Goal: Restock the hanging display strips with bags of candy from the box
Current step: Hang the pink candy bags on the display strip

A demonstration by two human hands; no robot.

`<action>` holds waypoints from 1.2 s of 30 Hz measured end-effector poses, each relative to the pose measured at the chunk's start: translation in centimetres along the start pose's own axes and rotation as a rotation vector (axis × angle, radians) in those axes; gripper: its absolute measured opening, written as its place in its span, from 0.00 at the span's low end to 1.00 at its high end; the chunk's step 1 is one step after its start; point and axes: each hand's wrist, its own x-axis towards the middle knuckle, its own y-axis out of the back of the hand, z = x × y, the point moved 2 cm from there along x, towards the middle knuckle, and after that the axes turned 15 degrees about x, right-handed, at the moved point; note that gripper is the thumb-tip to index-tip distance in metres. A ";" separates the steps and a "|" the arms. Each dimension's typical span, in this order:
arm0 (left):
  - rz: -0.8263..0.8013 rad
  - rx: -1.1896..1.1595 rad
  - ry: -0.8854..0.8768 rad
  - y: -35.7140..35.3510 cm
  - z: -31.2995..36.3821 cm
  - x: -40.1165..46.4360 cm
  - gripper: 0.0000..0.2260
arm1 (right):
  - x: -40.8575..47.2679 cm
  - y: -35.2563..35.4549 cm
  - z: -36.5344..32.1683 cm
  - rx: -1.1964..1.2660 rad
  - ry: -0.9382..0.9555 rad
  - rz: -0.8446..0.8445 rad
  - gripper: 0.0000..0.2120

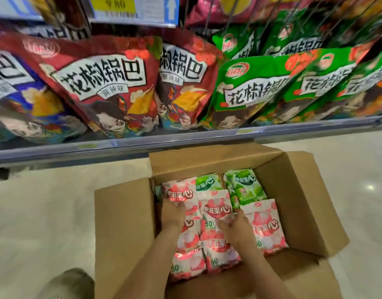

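Both your hands are reaching down into the cardboard box (pixel 297 203). Your left hand (pixel 172 214) is curling its fingers around the top-left pink candy bag (pixel 178 192), gripping its lower edge. Your right hand (pixel 236 226) is pinching the pink bag in the middle of the box (pixel 217 209), fingers bent onto its wrapper, though it's a bit blurry so I can't tell how firm that grip is.

More pink bags are lying flat in the box under and beside your wrists, and a couple of green candy bags (pixel 242 185) are sitting at the box's far end. The box is sitting open on the pale floor (pixel 45 212), flaps splayed out.

Just past the box's far flap, the shelf (pixel 185 141) is holding big red snack bags (pixel 99 83) and, further right, green snack bags (pixel 250 87), all leaning.
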 end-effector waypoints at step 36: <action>-0.030 -0.368 -0.156 10.5 4.3 -13.8 0.13 | -14.8 10.2 -5.0 0.764 0.036 0.236 0.17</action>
